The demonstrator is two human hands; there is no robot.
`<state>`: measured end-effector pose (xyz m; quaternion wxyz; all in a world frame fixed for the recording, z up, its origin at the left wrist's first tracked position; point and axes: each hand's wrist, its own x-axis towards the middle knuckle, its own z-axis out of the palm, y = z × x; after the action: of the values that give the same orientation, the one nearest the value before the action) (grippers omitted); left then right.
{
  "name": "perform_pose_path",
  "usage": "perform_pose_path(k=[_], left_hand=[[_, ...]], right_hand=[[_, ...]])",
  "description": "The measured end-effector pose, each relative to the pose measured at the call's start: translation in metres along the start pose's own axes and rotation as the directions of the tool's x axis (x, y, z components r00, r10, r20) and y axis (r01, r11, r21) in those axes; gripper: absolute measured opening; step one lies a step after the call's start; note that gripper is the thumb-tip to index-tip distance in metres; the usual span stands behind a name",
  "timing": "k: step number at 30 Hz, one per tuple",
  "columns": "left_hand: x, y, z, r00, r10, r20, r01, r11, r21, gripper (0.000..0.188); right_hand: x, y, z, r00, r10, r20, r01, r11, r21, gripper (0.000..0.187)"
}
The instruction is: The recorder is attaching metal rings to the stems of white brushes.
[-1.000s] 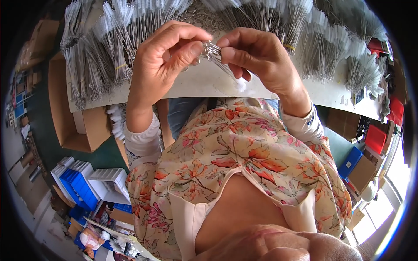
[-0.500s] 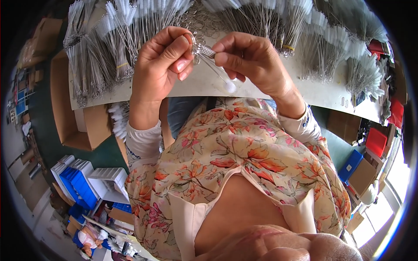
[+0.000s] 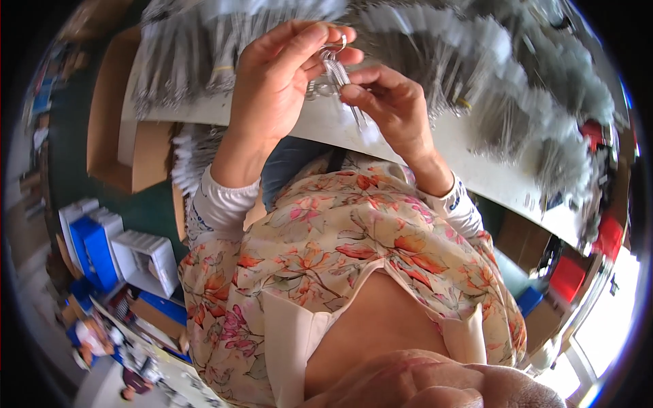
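My left hand [image 3: 275,85] is closed, its thumb and fingers pinching a metal ring [image 3: 342,43] above the table. From the ring hangs a small bunch of wire brushes [image 3: 336,69] with a ribbed, silvery upper part. A white bristle tip [image 3: 369,133] shows at the lower end of the bunch. My right hand [image 3: 391,105] is closed too, thumb and forefinger gripping the bunch below the ring. Other loose metal rings [image 3: 320,89] lie on the table behind my fingers. Motion blurs the small parts, so how ring and brushes join cannot be made out.
Thick bundles of white-bristled wire brushes [image 3: 469,61] line the far side of the pale table [image 3: 462,139]. An open cardboard box [image 3: 153,160] stands at the left. Blue bins [image 3: 94,251] and white bins [image 3: 146,262] sit lower left; red bins [image 3: 566,279] are at the right.
Both hands have shifted in the view, the left one up and to the right, closer to the right hand. The bunch now hangs more steeply. The whole view has tilted.
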<state>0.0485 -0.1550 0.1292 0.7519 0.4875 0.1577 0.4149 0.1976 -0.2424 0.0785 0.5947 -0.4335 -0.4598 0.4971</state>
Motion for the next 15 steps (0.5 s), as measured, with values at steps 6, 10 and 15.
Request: perform_pose_path(k=[6,10,15], left_hand=[[-0.032,0.082,-0.020,0.996,0.029,-0.089,-0.011,0.981,0.195,0.017],[-0.087,0.132,-0.048,0.996,0.057,0.070,-0.090,0.689,0.719,0.018],[-0.132,0.055,-0.107,0.872,-0.399,-0.283,0.408,0.276,0.870,0.017]], right_hand=[[-0.009,0.034,-0.006,0.984,0.166,0.058,-0.154,0.973,-0.172,0.016],[-0.018,0.056,0.000,0.933,0.295,0.206,-0.275,0.954,-0.123,0.017],[-0.017,0.071,0.004,0.874,0.443,0.202,-0.373,0.876,-0.305,0.015]])
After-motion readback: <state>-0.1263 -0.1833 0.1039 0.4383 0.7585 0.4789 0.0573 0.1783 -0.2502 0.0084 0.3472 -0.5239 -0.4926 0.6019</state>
